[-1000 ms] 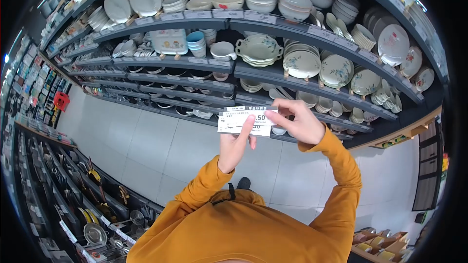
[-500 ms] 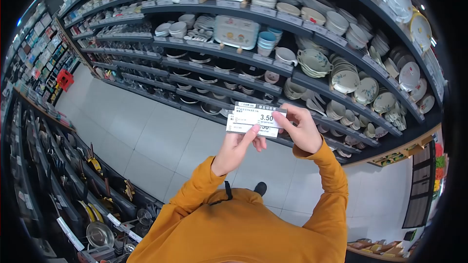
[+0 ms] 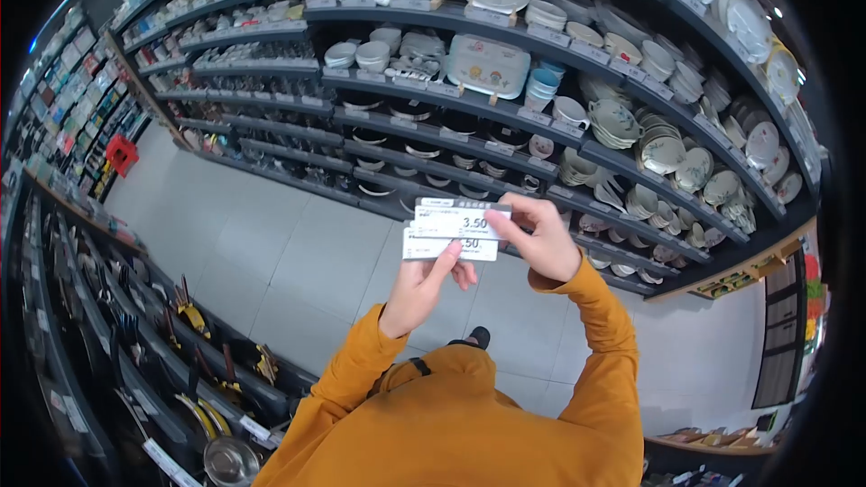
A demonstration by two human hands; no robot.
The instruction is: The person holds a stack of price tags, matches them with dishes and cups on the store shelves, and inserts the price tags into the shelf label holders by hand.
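Observation:
My left hand [image 3: 424, 287] pinches the lower of two overlapping white price tags [image 3: 424, 247], thumb on its face and fingers behind. In my right hand [image 3: 539, 236] is the upper price tag [image 3: 442, 219], printed 3.50 beneath a dark strip, gripped at its right end between thumb and fingers. This upper tag covers the top part of the lower one, on which ".50" shows beside my left thumb. Whether more tags lie behind these two I cannot tell. Both hands are raised in front of my body, over the floor.
Dark shelves of bowls, plates and cups stand ahead and to the right, with a tray [image 3: 489, 67] among them. Another rack with a metal pan [image 3: 230, 462] and utensils is at lower left. A red stool-like object [image 3: 121, 155] stands on the tiled floor [image 3: 298, 252] far left.
The tags and both hands have shifted slightly left in view, and more of the lower tag shows beneath the upper one. The shelves appear further right as the camera turned.

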